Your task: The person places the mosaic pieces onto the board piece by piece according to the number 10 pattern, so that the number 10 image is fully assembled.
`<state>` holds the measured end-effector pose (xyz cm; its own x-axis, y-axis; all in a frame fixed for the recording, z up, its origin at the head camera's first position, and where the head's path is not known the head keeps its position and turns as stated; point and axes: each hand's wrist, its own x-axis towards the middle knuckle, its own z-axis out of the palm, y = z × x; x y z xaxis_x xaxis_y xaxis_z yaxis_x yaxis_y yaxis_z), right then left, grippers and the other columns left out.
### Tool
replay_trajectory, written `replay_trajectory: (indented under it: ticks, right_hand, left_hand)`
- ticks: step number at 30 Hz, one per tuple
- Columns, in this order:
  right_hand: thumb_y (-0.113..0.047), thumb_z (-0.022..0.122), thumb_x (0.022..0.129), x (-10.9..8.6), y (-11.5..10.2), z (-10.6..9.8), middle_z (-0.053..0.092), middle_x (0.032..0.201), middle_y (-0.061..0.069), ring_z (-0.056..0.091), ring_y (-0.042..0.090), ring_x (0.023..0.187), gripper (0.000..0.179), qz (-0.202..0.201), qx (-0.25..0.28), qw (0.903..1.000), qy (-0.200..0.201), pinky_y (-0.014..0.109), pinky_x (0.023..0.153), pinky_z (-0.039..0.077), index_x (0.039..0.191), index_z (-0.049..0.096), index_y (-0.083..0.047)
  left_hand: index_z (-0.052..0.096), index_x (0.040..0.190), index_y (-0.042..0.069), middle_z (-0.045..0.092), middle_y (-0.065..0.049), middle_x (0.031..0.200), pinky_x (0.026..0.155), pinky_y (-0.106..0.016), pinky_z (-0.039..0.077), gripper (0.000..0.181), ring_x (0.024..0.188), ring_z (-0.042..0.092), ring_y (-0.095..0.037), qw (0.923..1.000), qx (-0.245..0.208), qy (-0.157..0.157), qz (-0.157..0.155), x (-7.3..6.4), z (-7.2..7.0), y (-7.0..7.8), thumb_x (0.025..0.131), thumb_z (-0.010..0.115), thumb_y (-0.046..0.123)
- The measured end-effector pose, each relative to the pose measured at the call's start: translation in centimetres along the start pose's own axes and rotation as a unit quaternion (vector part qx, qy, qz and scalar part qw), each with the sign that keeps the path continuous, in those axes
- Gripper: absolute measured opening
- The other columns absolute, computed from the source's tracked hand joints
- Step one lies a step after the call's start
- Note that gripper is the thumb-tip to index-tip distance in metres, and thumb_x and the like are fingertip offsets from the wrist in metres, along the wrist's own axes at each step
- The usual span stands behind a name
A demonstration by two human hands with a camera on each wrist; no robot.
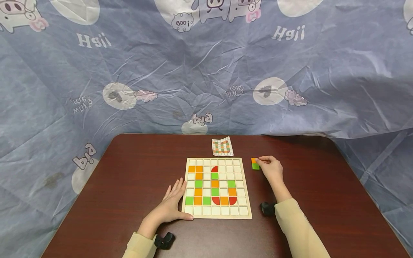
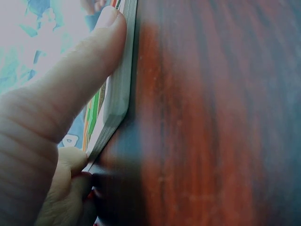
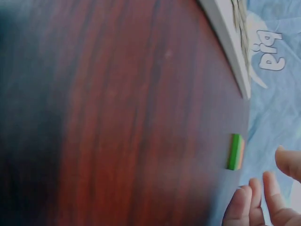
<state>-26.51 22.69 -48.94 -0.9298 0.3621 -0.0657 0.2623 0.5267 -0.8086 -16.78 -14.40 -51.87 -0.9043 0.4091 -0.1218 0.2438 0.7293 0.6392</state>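
Observation:
A pale wooden grid board (image 1: 243, 211) lies on the table, with green, orange and rounded red pieces set in several of its squares. My left hand (image 1: 172, 205) rests at its near left corner, thumb (image 2: 94, 54) along the front edge and fingers spread by the left side. To the right of the board, a green tile (image 1: 255, 167) and an orange tile (image 1: 253, 160) lie together. My right hand (image 1: 271, 170) is over there, fingertips at the orange one. In the right wrist view its thumb and fingers are apart, beside the green tile's edge.
A small paper card (image 1: 222, 147) with a printed coloured grid lies behind the board. The dark red wooden table (image 1: 145, 161) meets a blue patterned cloth (image 1: 180, 79) at its far edge. Each wrist wears a black camera.

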Motion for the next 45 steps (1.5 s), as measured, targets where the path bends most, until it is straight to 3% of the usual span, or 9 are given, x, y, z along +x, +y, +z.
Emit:
replay_trajectory:
  ticks: [8, 17, 23, 36, 45]
  right_hand:
    - [-0.027, 0.069, 0.09, 0.2, 0.3, 0.7, 0.063, 0.12, 0.026, 0.058, 0.04, 0.109, 0.046, 0.026, -0.024, 0.9993, -0.01, 0.049, 0.093, 0.047, 0.122, 0.059, 0.004]
    - [-0.023, 0.077, 0.085, -0.2, 0.0, 2.0, 0.053, 0.116, 0.025, 0.051, 0.04, 0.11, 0.055, 0.025, -0.049, 0.9984, -0.011, 0.051, 0.099, 0.042, 0.121, 0.051, 0.008]
    - [-0.015, 0.075, 0.085, -0.3, -0.1, 2.0, 0.059, 0.117, 0.028, 0.052, 0.042, 0.112, 0.047, 0.027, -0.069, 0.9972, -0.003, 0.051, 0.098, 0.044, 0.12, 0.055, 0.008]
    - [-0.019, 0.071, 0.084, -0.9, -0.7, 0.7, 0.064, 0.113, 0.026, 0.057, 0.043, 0.106, 0.034, 0.025, -0.15, 0.9876, -0.038, 0.052, 0.091, 0.047, 0.107, 0.065, 0.006]
    - [-0.021, 0.07, 0.084, -1.1, -0.3, -0.1, 0.069, 0.108, 0.023, 0.059, 0.037, 0.101, 0.036, 0.018, -0.112, 0.9927, -0.04, 0.049, 0.087, 0.049, 0.109, 0.065, 0.004]
  left_hand:
    - [0.015, 0.157, 0.0, 0.006, -0.019, 0.165, 0.122, -0.059, 0.002, 0.126, 0.154, 0.003, -0.035, 1.0, -0.002, -0.003, -0.001, 0.0, -0.1, 0.0, 0.066, 0.089, 0.046]
    - [0.013, 0.157, 0.001, 0.006, -0.018, 0.165, 0.122, -0.058, 0.001, 0.127, 0.154, 0.003, -0.033, 1.0, 0.002, -0.002, -0.002, 0.1, 0.1, -0.3, 0.066, 0.088, 0.049]
    - [0.014, 0.157, 0.001, 0.006, -0.018, 0.165, 0.122, -0.058, 0.002, 0.126, 0.154, 0.003, -0.034, 1.0, 0.001, -0.003, -0.002, 0.1, 0.1, -0.3, 0.066, 0.088, 0.048]
    - [0.014, 0.157, 0.001, 0.006, -0.018, 0.165, 0.122, -0.058, 0.002, 0.127, 0.154, 0.003, -0.033, 1.0, 0.007, -0.001, -0.003, 0.2, 0.1, -0.4, 0.066, 0.088, 0.048]
    - [0.015, 0.157, 0.001, 0.006, -0.018, 0.165, 0.122, -0.059, 0.002, 0.126, 0.154, 0.003, -0.034, 1.0, 0.007, -0.001, 0.001, 0.1, 0.1, -0.3, 0.066, 0.089, 0.048]
